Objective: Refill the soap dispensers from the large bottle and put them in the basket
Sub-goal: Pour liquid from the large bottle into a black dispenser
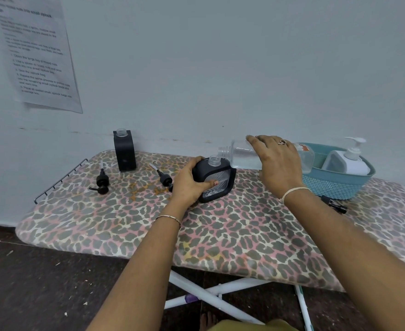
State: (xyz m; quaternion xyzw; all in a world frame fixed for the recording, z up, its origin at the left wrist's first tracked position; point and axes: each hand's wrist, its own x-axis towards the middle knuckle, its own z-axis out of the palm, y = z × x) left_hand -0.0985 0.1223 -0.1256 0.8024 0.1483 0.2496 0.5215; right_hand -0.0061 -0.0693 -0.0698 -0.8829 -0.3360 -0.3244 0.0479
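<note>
Two grips are working over the ironing board (220, 235). Your left grip (189, 182) is curled round a black dispenser (217, 180) near the board's middle. The thumb lies across its clear ribbed front, and the open neck points up with no pump fitted.

Your right grip (277, 161) is wrapped over the large bottle (242, 156), fingers closed on its body. The bottle is tipped nearly flat with its open mouth pointing to 9 o'clock, just above the dispenser's neck. There is clear liquid inside. You cannot tell whether any is running out.

- 3 o'clock of the dispenser: a teal basket (335, 185) on the board, with a white pump bottle (354, 161) upright inside it.
- 6 o'clock of the basket: a black cap (335, 204) lying on the board.
- 10 o'clock, by the wall: a second black dispenser (124, 151), upright, neck open.
- 9 o'clock: one black pump (164, 179) lying just beside your left grip, and another pump (102, 181) farther out.
- 11 o'clock, on the wall: a printed sheet (36, 53).
</note>
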